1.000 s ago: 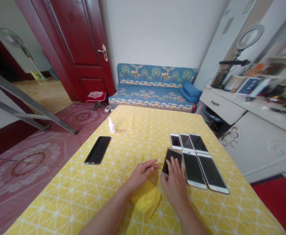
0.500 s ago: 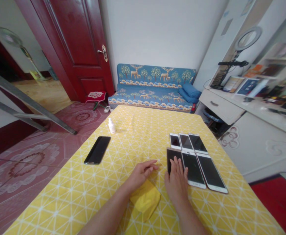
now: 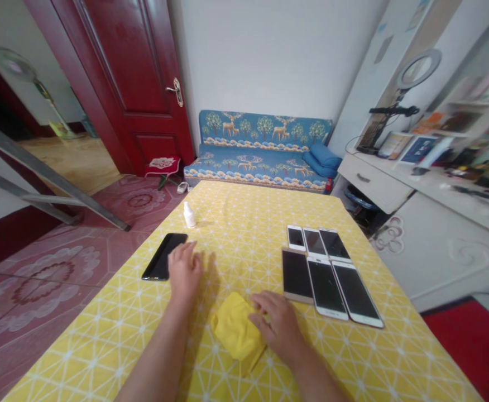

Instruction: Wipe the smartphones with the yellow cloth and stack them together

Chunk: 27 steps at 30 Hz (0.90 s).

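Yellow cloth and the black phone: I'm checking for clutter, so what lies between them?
In the head view, only the left hand lies between the cloth and the black phone, its fingers at the phone's near edge; the rest is bare tablecloth.

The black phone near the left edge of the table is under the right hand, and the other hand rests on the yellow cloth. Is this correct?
Not quite. The head view shows the left hand reaching the black phone, its fingers at the phone's edge. The right hand is the one resting on the yellow cloth.
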Each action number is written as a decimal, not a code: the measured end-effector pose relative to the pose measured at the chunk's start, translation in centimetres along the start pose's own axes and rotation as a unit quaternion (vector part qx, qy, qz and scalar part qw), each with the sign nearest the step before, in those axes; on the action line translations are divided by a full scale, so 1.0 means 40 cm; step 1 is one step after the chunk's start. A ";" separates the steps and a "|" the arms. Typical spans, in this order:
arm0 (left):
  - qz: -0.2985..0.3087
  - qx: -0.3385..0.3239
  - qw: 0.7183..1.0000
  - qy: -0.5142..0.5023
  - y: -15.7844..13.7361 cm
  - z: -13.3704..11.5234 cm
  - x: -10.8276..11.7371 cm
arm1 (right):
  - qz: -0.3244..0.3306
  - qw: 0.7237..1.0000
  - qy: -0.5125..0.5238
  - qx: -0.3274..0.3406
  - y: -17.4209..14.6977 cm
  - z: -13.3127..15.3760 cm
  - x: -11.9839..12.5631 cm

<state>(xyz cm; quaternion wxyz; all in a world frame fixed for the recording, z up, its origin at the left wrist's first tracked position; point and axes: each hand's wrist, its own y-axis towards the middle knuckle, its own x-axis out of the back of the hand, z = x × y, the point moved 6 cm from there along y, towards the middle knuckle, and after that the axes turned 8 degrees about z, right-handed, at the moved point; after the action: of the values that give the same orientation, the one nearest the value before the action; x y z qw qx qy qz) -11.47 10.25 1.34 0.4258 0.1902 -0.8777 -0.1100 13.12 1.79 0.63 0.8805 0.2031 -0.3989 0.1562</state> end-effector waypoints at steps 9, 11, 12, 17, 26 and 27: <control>0.025 0.265 0.935 0.234 0.007 0.153 0.046 | 0.061 0.997 -0.020 -0.044 -0.004 0.051 -0.037; 0.023 0.258 0.934 0.248 0.010 0.147 0.050 | 0.064 0.997 -0.020 -0.034 -0.005 0.049 -0.037; 0.024 0.252 0.934 0.253 0.012 0.142 0.054 | 0.065 0.997 -0.021 -0.028 -0.005 0.049 -0.038; 0.066 0.231 0.940 0.241 0.019 0.119 0.081 | 0.054 0.998 -0.033 -0.019 -0.001 0.050 -0.047; 0.126 0.204 0.968 0.072 0.011 0.084 0.026 | 0.052 0.998 -0.025 -0.025 0.006 0.049 -0.067; 0.116 0.186 0.975 0.030 0.009 0.074 0.013 | 0.047 0.998 -0.027 -0.035 0.005 0.047 -0.066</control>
<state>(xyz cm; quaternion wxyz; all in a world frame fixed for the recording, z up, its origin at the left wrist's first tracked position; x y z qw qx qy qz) -14.20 10.45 0.01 0.4193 0.1667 -0.8855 0.1112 10.15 0.76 -0.20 0.8676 0.1575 -0.4369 0.1777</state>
